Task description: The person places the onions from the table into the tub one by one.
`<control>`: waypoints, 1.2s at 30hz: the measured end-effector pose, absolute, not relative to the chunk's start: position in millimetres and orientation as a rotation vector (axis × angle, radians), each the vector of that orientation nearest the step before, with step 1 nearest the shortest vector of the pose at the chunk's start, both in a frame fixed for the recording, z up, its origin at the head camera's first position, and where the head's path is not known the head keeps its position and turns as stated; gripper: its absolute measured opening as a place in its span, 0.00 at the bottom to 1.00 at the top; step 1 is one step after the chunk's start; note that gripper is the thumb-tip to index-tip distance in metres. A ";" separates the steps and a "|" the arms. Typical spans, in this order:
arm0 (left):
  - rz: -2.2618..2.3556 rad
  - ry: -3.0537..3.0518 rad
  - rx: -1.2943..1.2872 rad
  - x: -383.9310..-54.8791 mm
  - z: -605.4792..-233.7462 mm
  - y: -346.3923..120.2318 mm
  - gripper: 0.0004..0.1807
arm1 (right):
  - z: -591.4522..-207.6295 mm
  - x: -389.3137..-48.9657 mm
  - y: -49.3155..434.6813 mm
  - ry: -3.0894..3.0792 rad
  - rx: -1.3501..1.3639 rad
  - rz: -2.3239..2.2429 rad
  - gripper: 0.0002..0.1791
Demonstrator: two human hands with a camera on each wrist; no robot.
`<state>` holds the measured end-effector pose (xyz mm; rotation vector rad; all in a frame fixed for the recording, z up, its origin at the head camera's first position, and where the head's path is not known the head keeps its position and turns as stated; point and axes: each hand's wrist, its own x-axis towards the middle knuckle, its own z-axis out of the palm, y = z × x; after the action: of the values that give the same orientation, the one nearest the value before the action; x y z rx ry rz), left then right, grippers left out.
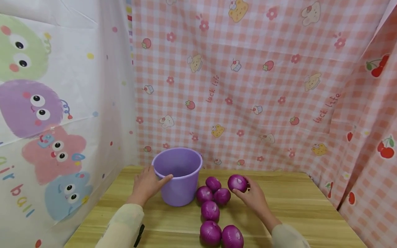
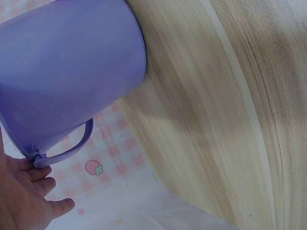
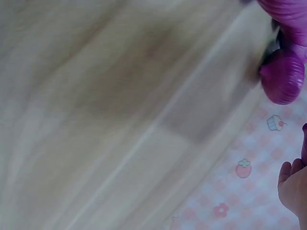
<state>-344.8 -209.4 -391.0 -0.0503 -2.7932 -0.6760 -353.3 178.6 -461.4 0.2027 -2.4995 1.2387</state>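
Observation:
A purple bucket [image 1: 180, 189] stands upright on the wooden table. My left hand [image 1: 148, 184] rests against its rim, with the thumb at the front and the fingers at the left side. In the left wrist view, the fingers lie loosely by the joint of the bucket handle [image 2: 79, 148]. My right hand [image 1: 255, 199] holds a purple onion [image 1: 237, 183] between thumb and fingers, right of the bucket. Several more purple onions [image 1: 210, 211] lie on the table between the bucket and the near edge. In the right wrist view, that hand [image 3: 292, 191] shows only partly, at the right edge.
The wooden table [image 1: 279, 213] carries the bucket and onions. A pink checked cloth [image 1: 248, 86] hangs behind it, and a white cloth with cartoon figures [image 1: 105, 103] hangs at the left. Another patterned cloth [image 1: 369, 137] closes off the right side.

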 end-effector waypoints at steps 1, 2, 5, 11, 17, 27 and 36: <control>-0.678 -2.793 -0.052 -344.7 -390.8 -209.1 0.61 | -459.2 -353.9 177.5 -2.494 0.206 1.240 0.41; -0.678 -2.796 -0.053 -344.9 -390.6 -209.1 0.61 | -456.8 -354.8 176.2 -2.487 0.212 1.241 0.40; -0.682 -2.796 -0.051 -345.0 -390.3 -209.1 0.61 | -449.3 -358.4 172.1 -2.471 0.232 1.230 0.40; -0.674 -2.807 -0.039 -345.6 -390.6 -210.1 0.61 | -430.4 -364.9 161.0 -2.455 0.268 1.206 0.39; -0.669 -2.809 -0.035 -345.1 -391.0 -209.9 0.61 | -412.2 -371.1 142.1 -2.429 0.311 1.201 0.38; -0.639 -2.804 -0.038 -345.7 -391.5 -211.0 0.61 | -383.0 -377.6 103.2 -2.379 0.344 1.283 0.33; -0.629 -2.809 -0.041 -345.3 -390.7 -211.1 0.61 | -365.5 -379.9 70.3 -2.418 0.276 1.373 0.42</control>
<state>-345.3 -211.1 -390.7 -0.0413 -2.8087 -0.6292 -379.9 70.3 -365.5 0.2759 -2.4178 1.3735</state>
